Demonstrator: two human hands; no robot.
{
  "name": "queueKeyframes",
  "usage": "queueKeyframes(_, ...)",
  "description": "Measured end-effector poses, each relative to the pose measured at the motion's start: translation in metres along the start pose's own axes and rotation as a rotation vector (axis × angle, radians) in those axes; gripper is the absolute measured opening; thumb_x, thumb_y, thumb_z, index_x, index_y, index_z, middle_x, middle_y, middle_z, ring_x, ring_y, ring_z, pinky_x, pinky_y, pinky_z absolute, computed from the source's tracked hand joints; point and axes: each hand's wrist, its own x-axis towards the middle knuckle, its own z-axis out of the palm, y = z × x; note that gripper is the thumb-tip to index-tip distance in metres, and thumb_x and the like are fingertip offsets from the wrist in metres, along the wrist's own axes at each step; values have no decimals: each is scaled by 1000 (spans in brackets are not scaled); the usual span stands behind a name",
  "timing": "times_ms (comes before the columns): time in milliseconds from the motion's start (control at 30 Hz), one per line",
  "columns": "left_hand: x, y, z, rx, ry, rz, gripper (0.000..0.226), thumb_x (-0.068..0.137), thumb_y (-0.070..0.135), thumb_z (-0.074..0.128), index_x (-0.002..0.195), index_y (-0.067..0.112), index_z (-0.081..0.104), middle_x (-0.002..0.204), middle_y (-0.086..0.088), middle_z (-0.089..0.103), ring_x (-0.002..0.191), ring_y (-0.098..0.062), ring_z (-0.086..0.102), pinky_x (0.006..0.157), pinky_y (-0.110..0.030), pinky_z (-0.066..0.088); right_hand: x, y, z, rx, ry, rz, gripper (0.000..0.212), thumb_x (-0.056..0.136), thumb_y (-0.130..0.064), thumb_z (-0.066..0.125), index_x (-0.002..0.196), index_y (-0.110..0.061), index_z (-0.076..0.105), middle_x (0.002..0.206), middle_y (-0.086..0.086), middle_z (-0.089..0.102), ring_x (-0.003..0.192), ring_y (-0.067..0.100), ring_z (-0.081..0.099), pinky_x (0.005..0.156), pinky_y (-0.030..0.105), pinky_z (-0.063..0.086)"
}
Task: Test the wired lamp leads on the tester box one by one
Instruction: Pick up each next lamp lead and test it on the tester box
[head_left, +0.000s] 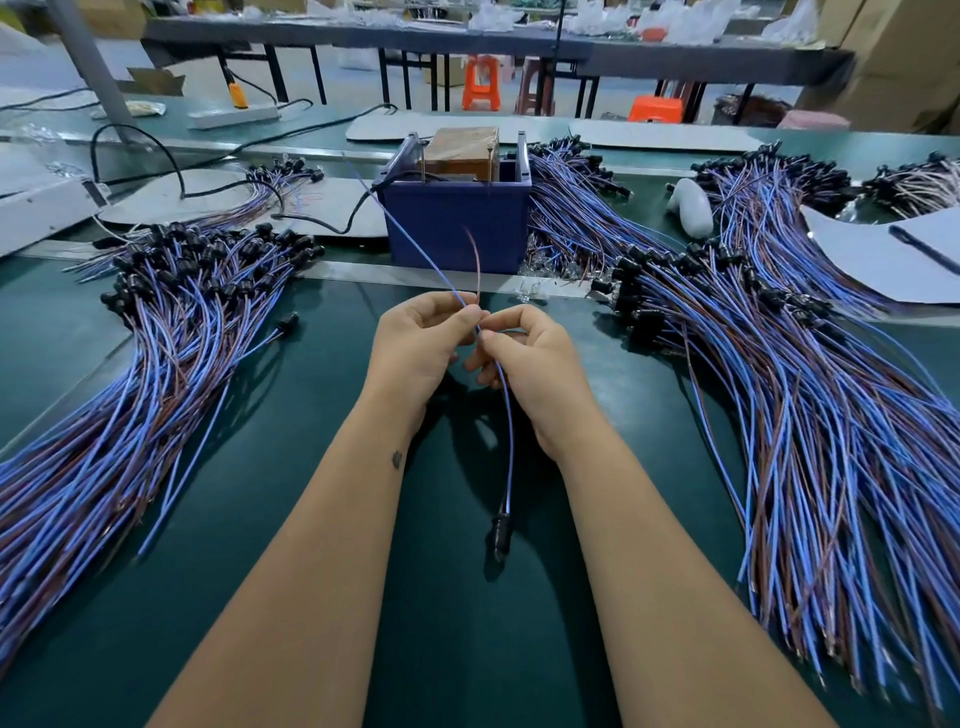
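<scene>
Both hands meet over the middle of the green bench (311, 519). The left hand (415, 348) and the right hand (530, 364) pinch one lamp lead (506, 415) together; its black socket (501, 527) hangs near, and its blue and brown wire ends rise toward the blue tester box (457, 223) beyond. A pile of leads (130, 395) fans out on the left, and a larger pile (805, 415) on the right. A white power strip (234, 115) lies far left.

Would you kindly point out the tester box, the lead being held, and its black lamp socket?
tester box (457, 228): head view, blue front wall.
held lead (506, 405): head view, blue wire below the hands.
lamp socket (501, 530): head view, black body.
</scene>
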Motion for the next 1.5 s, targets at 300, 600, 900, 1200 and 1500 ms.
queueKeyframes(300, -5, 6, 2, -57, -57, -25, 11, 93, 8, 63, 99, 9, 73, 94, -12, 73, 85, -27, 64, 89, -51, 55, 1, 1, 0, 43, 46, -10, 14, 99, -11, 53, 97, -9, 66, 61, -1, 64, 49, 3, 58, 49, 14, 44)
queueKeyframes(600, -5, 9, 0, 48, -112, -41, 16, 95, 10, 58, 95, 15, 73, 92, -10, 75, 90, -23, 69, 95, -43, 50, 6, 4, -3, 84, 58, 43, 8, 95, -7, 60, 88, -9, 62, 77, 6, 67, 59, 4, 63, 58, 18, 48)
queueKeyframes(900, 5, -2, 0, 117, 104, 11, 24, 96, 9, 49, 88, 17, 70, 58, 5, 52, 46, -5, 50, 50, -17, 46, 4, 4, -7, -90, 228, -95, 15, 93, -11, 61, 80, -19, 61, 64, -4, 61, 59, 5, 56, 59, 20, 47)
queueKeyframes(1200, 10, -6, -10, 194, 200, 56, 23, 93, 19, 51, 82, 28, 70, 48, 11, 42, 44, -6, 40, 50, -23, 41, 3, -3, -10, 36, 285, -141, 14, 94, -11, 60, 82, -17, 63, 63, -2, 54, 54, 6, 50, 53, 17, 45)
queueKeyframes(1500, 15, -4, -18, 138, 259, 24, 24, 92, 15, 52, 78, 24, 69, 55, 4, 41, 43, -7, 38, 50, -23, 37, 8, 0, -11, 73, 344, -104, 13, 95, -11, 58, 84, -17, 63, 65, -2, 54, 52, 3, 49, 52, 17, 44)
